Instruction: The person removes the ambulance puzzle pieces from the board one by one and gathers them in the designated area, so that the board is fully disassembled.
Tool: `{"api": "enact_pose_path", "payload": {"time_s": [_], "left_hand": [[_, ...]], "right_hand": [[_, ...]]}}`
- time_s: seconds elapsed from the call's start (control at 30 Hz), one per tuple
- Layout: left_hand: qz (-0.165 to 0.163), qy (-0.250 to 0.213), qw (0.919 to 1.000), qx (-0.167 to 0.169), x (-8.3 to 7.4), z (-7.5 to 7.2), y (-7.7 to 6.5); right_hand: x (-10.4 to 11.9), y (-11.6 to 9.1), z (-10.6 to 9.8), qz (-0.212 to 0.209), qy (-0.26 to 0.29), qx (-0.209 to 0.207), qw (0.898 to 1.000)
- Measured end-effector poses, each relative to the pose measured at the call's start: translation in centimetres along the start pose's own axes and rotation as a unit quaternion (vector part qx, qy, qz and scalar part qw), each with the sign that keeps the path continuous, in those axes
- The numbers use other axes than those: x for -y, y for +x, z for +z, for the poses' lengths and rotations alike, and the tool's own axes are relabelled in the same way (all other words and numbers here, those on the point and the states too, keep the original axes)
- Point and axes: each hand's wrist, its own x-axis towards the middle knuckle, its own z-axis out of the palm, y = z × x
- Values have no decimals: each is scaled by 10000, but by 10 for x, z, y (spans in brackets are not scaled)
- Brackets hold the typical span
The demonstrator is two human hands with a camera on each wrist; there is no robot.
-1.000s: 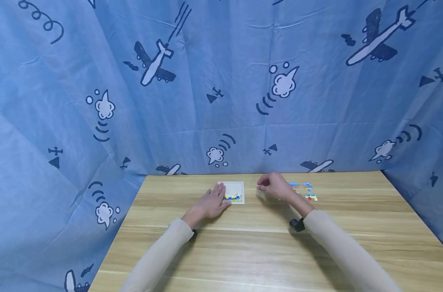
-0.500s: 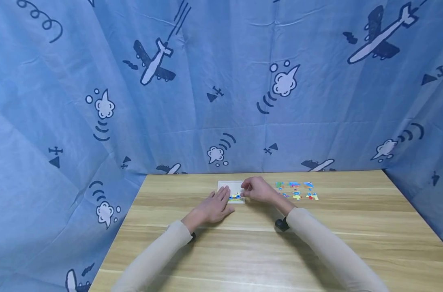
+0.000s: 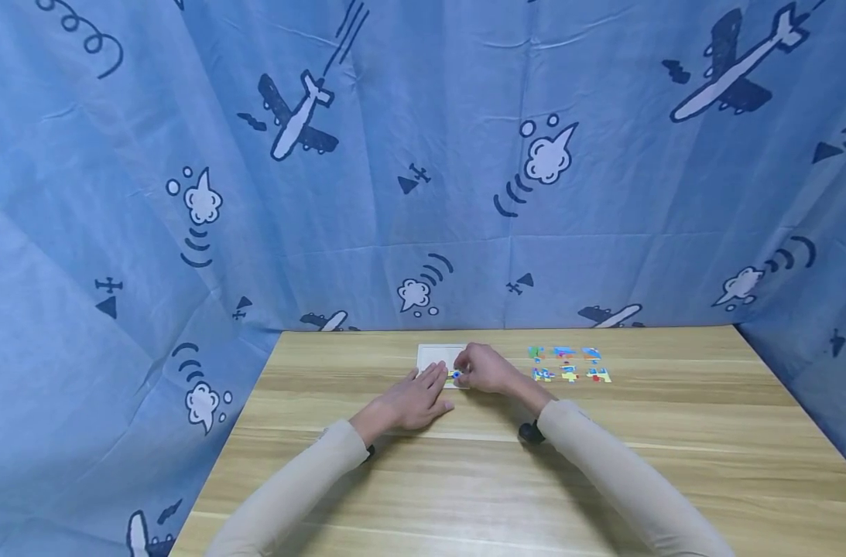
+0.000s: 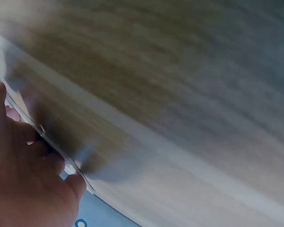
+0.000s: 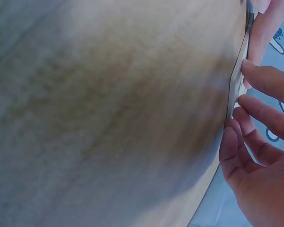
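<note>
Blue airplane-print curtain [image 3: 423, 155], light wood-grain table [image 3: 506, 480], multicoloured puzzle pieces [image 3: 567, 364].

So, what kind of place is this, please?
Probably a staged recording booth, not a home: a blue airplane-print cloth curtains a wooden table that carries only a puzzle board and loose puzzle pieces.

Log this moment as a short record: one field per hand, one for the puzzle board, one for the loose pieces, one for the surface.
left hand: rests flat on the near left part of the puzzle board, fingers straight
right hand: fingers curled at the board's near right edge; any piece held is hidden
puzzle board: white, flat on the table, a few coloured pieces along its near edge
loose puzzle pieces: two rows of three, right of the board, untouched
table: light wood grain
backdrop: blue aeroplane-print cloth
</note>
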Motion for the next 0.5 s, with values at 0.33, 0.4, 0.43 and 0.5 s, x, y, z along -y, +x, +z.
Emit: {"api": "enact_pose_path", "payload": {"time_s": [0.33, 0.4, 0.43, 0.5], "left_hand": [[-23, 351, 9994, -59, -5, -1, -1], [-30, 389, 9992, -69, -6, -1, -2], [-40, 399, 9992, -69, -6, -2, -2], [-60, 400, 9992, -59, -7, -2, -3]], "right_hand": [[2, 0, -3, -68, -76, -46, 9999], [2, 0, -3, -83, -66, -50, 9999], [3, 0, -3, -80, -58, -51, 9999], [3, 0, -3, -89, -36, -55, 9999]]}}
